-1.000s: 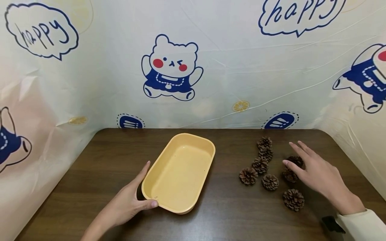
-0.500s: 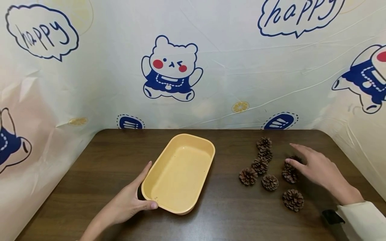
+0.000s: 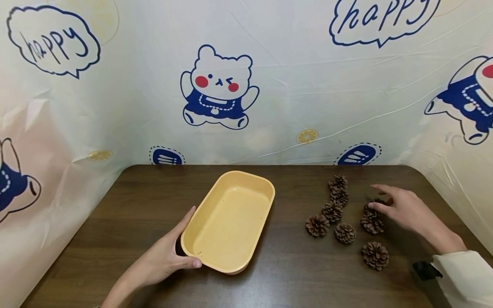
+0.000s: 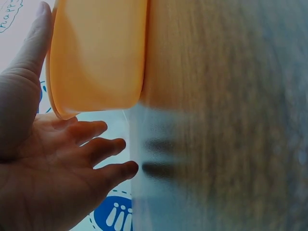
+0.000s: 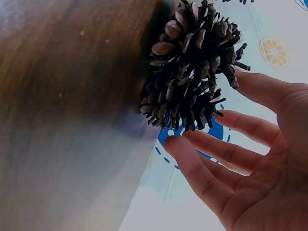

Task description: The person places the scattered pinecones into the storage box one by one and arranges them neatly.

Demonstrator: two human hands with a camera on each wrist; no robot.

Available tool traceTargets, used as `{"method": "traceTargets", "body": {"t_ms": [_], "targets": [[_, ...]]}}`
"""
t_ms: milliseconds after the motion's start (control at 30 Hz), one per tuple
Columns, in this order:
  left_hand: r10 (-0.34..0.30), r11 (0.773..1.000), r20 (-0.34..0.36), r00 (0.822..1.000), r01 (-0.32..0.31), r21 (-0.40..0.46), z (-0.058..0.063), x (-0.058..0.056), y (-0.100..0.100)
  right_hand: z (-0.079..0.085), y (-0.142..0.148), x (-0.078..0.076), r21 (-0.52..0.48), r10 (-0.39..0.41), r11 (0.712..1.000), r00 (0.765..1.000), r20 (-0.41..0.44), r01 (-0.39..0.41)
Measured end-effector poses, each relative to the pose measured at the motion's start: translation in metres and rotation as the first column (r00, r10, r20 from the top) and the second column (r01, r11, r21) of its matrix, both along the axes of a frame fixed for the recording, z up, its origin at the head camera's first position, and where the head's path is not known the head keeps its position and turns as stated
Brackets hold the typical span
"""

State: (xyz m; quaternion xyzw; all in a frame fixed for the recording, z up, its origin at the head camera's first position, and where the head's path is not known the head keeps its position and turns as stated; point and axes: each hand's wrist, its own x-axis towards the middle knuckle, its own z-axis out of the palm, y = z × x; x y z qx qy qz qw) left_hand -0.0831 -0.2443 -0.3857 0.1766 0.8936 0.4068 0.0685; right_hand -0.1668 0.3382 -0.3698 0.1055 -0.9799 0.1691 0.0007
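In the head view, my left hand (image 3: 163, 257) is at the near left corner of a yellow plastic basin (image 3: 227, 222), thumb along its near end and forefinger along its left side. The left wrist view has the other fingers (image 4: 110, 145) spread, fairly straight, below the basin. My right hand (image 3: 414, 214) reaches over a dark brown pine cone (image 3: 369, 208), partly hidden by the thumb. Another pine cone (image 3: 372, 223) lies against it on the near side. Seen from the right wrist, thumb and loosely bent fingers (image 5: 192, 168) surround the far cone without closing on it.
On the brown wooden table (image 3: 146, 205), left of my right hand, several more pine cones (image 3: 332, 211) form a curved line. A separate pine cone (image 3: 375, 256) lies nearer me. A printed cloth (image 3: 285, 102) hangs behind the table and along both sides.
My right hand has lowered around the far pine cone, its thumb and fingers drawing somewhat closer together. The near cone beside it has shifted slightly. The left hand and basin stay put.
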Motion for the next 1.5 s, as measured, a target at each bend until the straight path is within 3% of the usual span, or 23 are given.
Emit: {"method": "traceTargets", "body": {"t_ms": [600, 1100, 1500], "targets": [[0.004, 1.000, 0.019, 1.000, -0.005, 0.011, -0.0003, 0.0001, -0.0008, -0.0016, 0.0042, -0.0045, -0.004, 0.021, 1.000, 1.000, 0.017, -0.021], [0.024, 0.997, 0.012, 1.000, -0.023, -0.068, 0.0030, 0.0004, -0.0009, -0.0042, 0.0082, -0.0044, -0.019, 0.031, 0.999, 0.999, 0.025, -0.030], [0.014, 1.000, 0.042, 0.999, -0.013, -0.027, 0.0015, -0.0009, -0.0004, -0.0055, 0.0096, -0.0073, -0.030, 0.056, 0.998, 0.998, 0.022, -0.055]]}}
